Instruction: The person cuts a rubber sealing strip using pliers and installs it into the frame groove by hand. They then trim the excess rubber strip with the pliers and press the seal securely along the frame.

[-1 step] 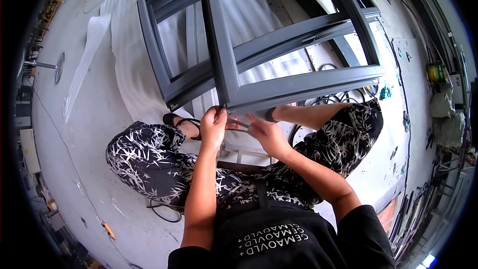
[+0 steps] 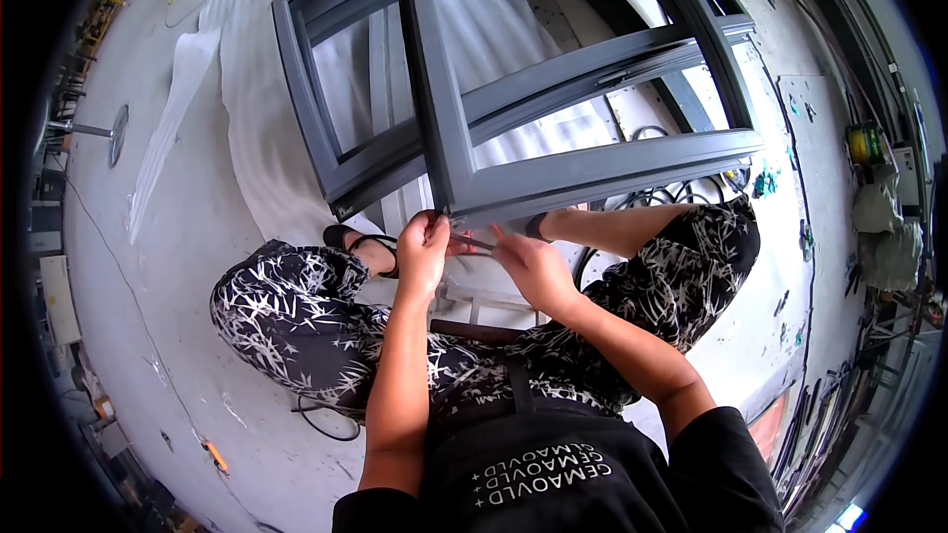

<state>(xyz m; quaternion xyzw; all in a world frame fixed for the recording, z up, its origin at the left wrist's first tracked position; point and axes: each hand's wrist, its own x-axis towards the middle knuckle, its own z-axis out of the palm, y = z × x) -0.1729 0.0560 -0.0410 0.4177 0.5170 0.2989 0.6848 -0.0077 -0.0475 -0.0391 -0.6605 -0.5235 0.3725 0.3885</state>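
Below the near corner of a dark grey window frame (image 2: 604, 160), my left hand (image 2: 423, 252) is closed with its thumb and fingers pinched right at that corner. Just to its right, my right hand (image 2: 536, 271) is closed too, fingers curled. A thin dark strip-like piece (image 2: 474, 243) spans the short gap between the two hands. Bits of red show beside it at the right fingertips; whether they belong to a tool's handles I cannot tell. The fingertips of both hands are partly hidden.
A second dark grey frame (image 2: 326, 173) lies crossed beneath the first. White foam sheeting (image 2: 252, 138) covers floor to the left. Black cords (image 2: 681, 192) coil under the frame at right. An orange-handled item (image 2: 214, 456) lies on the floor at lower left. Long profiles line the right side.
My right hand has shifted very slightly and looks sharper now than before. My left hand and the frames stay in place.
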